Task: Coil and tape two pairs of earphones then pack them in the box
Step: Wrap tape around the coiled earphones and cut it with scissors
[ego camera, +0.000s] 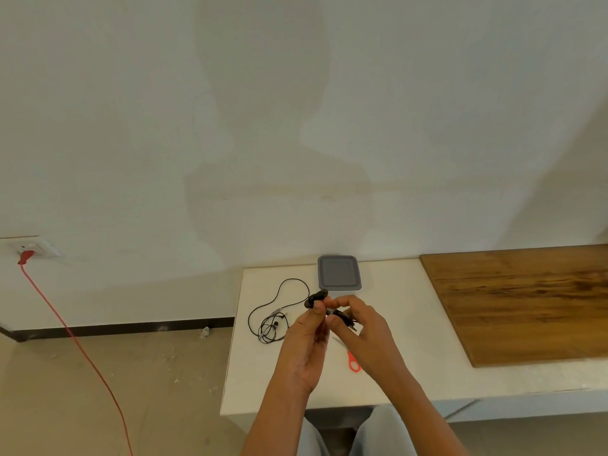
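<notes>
Both my hands are raised above the white table (394, 340). My left hand (309, 337) pinches a black roll of tape (315, 298) at its fingertips. My right hand (358, 327) grips a coiled black pair of earphones (342, 315), held against the left fingers. A second black pair of earphones (273, 319) lies loose on the table to the left, its cable in a wide loop. The grey box (339, 273), lid on, stands at the table's back edge just beyond my hands.
Red-handled scissors (352, 358) lie on the table under my right hand. A wooden board (526, 301) covers the table's right part. A red cable (75, 340) runs from a wall socket (33, 248) across the floor on the left.
</notes>
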{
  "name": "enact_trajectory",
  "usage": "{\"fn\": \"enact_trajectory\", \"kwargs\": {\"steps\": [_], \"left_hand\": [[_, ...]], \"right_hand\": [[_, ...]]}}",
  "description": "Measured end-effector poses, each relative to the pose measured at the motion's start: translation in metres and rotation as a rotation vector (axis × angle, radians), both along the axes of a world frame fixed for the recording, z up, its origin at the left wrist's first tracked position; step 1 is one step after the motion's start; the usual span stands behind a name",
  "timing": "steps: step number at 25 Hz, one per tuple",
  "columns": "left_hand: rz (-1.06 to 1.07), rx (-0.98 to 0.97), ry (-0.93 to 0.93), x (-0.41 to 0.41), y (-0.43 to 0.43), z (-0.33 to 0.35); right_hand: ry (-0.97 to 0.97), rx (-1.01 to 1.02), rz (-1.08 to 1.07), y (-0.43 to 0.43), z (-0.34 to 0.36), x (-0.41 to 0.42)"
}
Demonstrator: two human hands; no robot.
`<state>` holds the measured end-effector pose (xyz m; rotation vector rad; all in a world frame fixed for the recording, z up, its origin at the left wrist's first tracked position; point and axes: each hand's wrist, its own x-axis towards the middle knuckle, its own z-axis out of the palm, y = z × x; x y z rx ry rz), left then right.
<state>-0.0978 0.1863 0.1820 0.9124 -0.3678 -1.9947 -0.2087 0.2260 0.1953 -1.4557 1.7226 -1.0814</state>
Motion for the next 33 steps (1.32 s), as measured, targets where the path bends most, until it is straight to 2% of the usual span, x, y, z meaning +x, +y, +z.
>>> {"fn": "enact_trajectory", "kwargs": {"steps": [2, 4, 9, 13, 16, 19, 21, 24, 30, 33], "left_hand": [[0.018, 0.000, 0.000, 0.000, 0.000, 0.002], [0.005, -0.009, -0.021, 0.002, 0.000, 0.005], [-0.055, 0.079, -0.003, 0.008, -0.001, 0.012], [-0.062, 0.143, 0.050, 0.008, 0.000, 0.012], [-0.044, 0.146, 0.000, 0.008, 0.001, 0.011], [-0.038, 0.129, -0.056, 0.007, 0.000, 0.013], [-0.048, 0.126, -0.062, 0.005, 0.001, 0.015], [-0.034, 0.159, -0.040, 0.004, 0.003, 0.019], [-0.020, 0.194, 0.005, 0.006, 0.005, 0.016], [0.004, 0.160, 0.023, 0.005, 0.005, 0.012]], "right_hand": [[0.058, 0.006, -0.034, -0.001, 0.000, 0.003], [0.002, 0.025, -0.037, -0.002, 0.001, 0.003], [-0.460, 0.237, 0.050, -0.001, 0.013, -0.002], [-0.692, 0.399, 0.048, -0.002, 0.011, -0.007], [-0.574, 0.382, 0.083, -0.003, 0.006, -0.008], [-0.300, 0.243, 0.059, -0.004, -0.003, -0.003], [-0.227, 0.107, -0.024, -0.005, -0.007, 0.000], [-0.252, -0.023, -0.084, -0.004, -0.007, 0.004], [-0.292, -0.019, -0.108, -0.001, -0.013, 0.010], [-0.412, -0.040, -0.182, 0.000, -0.007, 0.018]]}}
